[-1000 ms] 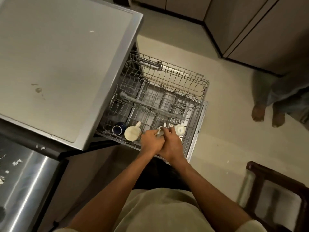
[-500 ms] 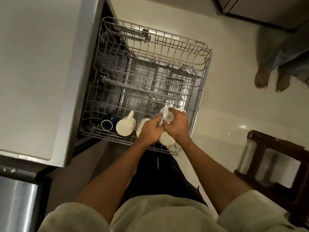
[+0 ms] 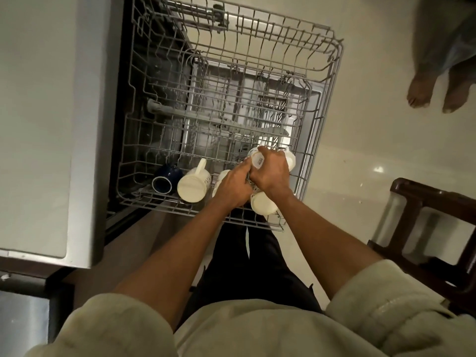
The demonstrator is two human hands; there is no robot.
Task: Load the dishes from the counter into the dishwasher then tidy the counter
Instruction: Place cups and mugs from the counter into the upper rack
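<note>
While both arms reach down, right hand (image 3: 270, 173) grips a labelled cup (image 3: 256, 158); left hand's (image 3: 231, 188) grip stays unclear.

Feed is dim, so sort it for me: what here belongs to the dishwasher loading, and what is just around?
Job: rack; blue mug; cream mug; labelled mug in right hand; left hand; counter.
Around: chair; bystander's feet.

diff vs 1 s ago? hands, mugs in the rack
Camera dipped closer over the rack. Right hand lifted a labelled white cup into its grip; left hand stays beside it. Blue mug and white mug unchanged.
</note>
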